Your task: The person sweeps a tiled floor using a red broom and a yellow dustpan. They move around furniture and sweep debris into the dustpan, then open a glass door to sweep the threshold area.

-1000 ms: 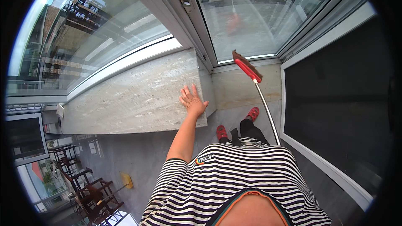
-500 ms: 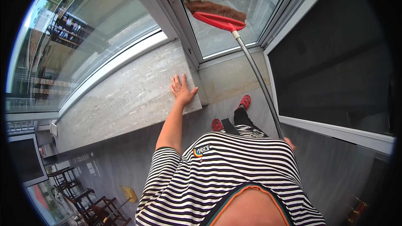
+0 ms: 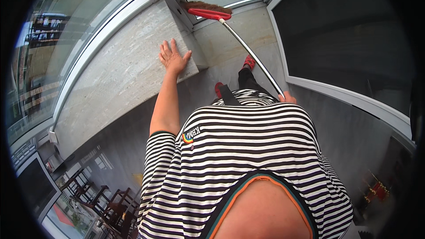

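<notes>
My left hand [image 3: 173, 57] lies flat, fingers spread, on the corner of a pale stone ledge [image 3: 119, 79]. My right hand [image 3: 287, 98] peeks out past my striped shirt and grips the metal handle of a broom [image 3: 248, 48]. The broom's red head with brown bristles [image 3: 207, 10] is raised against the window frame above the ledge's end.
Large windows [image 3: 79, 26] run along the ledge and ahead. A dark glass panel [image 3: 349, 40] in a white frame stands at the right. My red shoes [image 3: 249, 62] stand on the grey floor below. Dark wooden chairs [image 3: 102, 199] show at lower left.
The broom head has swung down and left along the window, now near the ledge's end. My left hand has stayed flat on the ledge corner.
</notes>
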Demonstrator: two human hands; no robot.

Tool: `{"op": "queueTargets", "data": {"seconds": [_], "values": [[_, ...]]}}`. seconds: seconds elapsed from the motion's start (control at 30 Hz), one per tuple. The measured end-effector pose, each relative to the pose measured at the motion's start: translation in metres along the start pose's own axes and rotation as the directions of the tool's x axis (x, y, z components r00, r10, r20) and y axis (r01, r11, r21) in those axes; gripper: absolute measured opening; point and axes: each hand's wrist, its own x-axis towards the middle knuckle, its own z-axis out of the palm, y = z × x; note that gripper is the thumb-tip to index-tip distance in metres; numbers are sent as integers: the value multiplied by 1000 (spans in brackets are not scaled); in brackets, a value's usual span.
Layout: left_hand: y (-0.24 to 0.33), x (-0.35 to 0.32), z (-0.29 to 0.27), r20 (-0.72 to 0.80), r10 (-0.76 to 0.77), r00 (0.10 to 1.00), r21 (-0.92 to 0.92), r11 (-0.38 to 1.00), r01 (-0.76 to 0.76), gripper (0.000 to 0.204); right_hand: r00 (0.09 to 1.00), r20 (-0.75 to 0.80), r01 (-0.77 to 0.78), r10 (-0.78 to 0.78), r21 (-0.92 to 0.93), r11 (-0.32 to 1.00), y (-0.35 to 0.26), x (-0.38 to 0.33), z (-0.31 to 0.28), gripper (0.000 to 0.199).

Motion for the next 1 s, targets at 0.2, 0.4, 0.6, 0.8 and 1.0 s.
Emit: {"op": "queueTargets", "data": {"seconds": [0.2, 0.4, 0.6, 0.8, 1.0], "values": [[16, -2, 2, -120, 34, 992, 45, 999, -29, 87, 956, 163, -239, 245, -58, 969, 72, 25, 25, 37], [34, -7, -20, -196, -26, 980, 85, 995, 43, 76, 954, 109, -275, 281, -70, 959, 79, 79, -18, 36], [45, 5, -22, -201, 9, 980, 49, 999, 1, 73, 812, 395, -558, 429, 314, 768, 28, 202, -56, 27], [50, 14, -24, -210, 29, 977, 38, 999, -21, 72, 750, 554, -654, 361, 540, 529, -22, 312, -119, 25], [53, 19, -27, -191, -1, 982, 29, 1000, 7, 72, 610, 781, -783, 134, 620, -54, -50, 393, -173, 25]]}}
